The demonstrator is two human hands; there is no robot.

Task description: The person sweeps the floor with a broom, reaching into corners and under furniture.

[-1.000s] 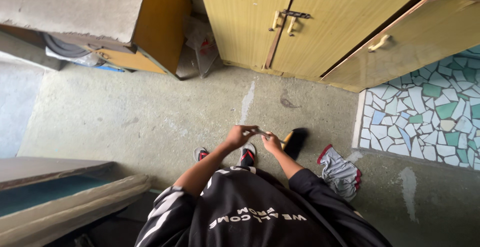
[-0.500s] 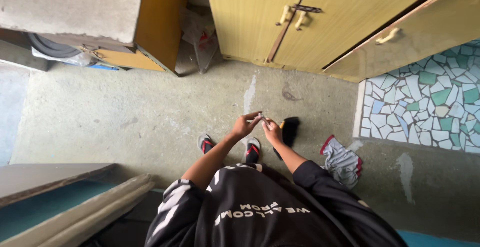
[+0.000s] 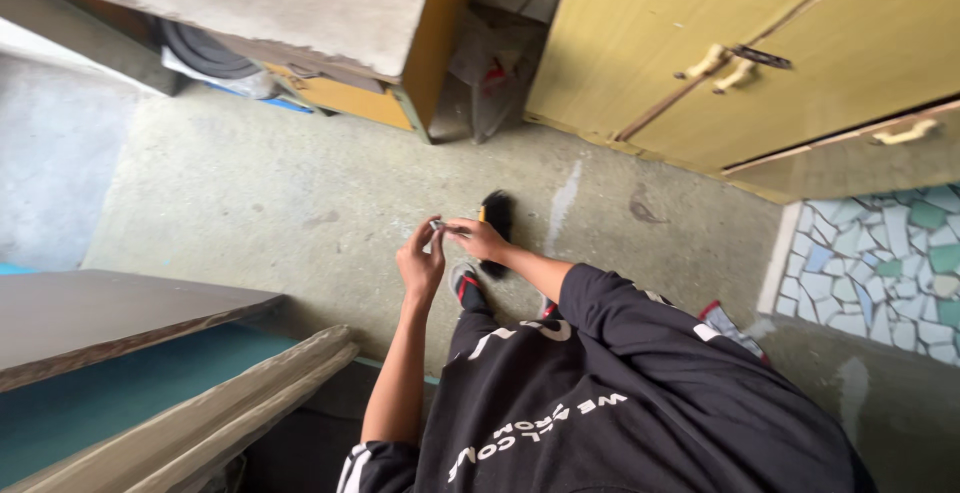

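Both hands, left hand (image 3: 420, 263) and right hand (image 3: 478, 237), pinch a tiny, perhaps metal, object (image 3: 437, 224).

the cupboard doors (image 3: 700, 23) were pale yellow with cream handles. the floor (image 3: 270, 203) was dull grey-green with pale streaks, and beside it the mosaic tiles (image 3: 880, 263) mixed white, green and light blue shards. the sweatshirt (image 3: 620, 403) was black with white lettering and white stripes at the cuff. the brush (image 3: 496, 215) was black with an orange-yellow edge. the sandal (image 3: 465, 288) showed grey with red trim.
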